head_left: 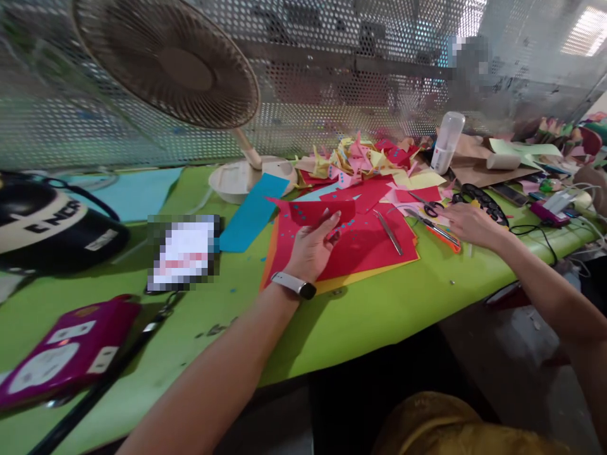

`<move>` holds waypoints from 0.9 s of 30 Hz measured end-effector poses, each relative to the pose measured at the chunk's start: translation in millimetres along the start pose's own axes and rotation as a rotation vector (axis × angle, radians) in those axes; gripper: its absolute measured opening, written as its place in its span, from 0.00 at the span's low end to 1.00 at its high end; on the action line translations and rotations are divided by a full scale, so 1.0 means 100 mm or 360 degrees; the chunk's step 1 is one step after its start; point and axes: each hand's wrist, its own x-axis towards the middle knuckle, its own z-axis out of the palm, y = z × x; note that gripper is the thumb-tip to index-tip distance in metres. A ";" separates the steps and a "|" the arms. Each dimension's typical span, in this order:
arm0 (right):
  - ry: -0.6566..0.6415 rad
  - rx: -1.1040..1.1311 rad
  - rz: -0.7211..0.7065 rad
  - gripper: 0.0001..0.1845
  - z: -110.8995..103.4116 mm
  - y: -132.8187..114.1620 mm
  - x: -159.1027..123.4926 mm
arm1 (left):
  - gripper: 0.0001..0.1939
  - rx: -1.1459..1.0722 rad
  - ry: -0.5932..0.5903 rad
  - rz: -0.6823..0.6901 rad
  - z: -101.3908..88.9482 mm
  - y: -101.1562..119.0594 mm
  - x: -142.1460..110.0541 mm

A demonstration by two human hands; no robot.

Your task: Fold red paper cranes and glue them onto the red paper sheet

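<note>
We recorded two hands, set well apart. Left hand: clamped on a red paper piece, its lower fingers mostly hidden from us. Right hand: just beside the scissors; blurred, so we could not tell its grip. Beyond it we noted a black tray, partly covered. Far left of the left hand: a black-and-cream article, cut off.

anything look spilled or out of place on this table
Mostly the small blue specks strewn over the red sheet, with a few on the green tabletop; they look like stray scraps. Behind, the coloured paper heap lies jumbled.
</note>
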 end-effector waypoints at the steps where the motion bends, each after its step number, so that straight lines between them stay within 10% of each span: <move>1: -0.0099 -0.0056 0.0036 0.25 -0.07 0.07 -0.09 | 0.20 0.0002 0.0022 -0.0014 0.01 0.02 -0.02; 11: -0.0689 -0.0440 0.0816 0.31 -0.25 0.39 -0.46 | 0.20 0.0171 -0.0008 -0.0005 0.10 0.08 -0.16; 27: -0.0525 -0.0533 0.1051 0.28 -0.02 0.72 -0.47 | 0.23 0.0315 -0.0199 0.0008 0.13 0.06 -0.19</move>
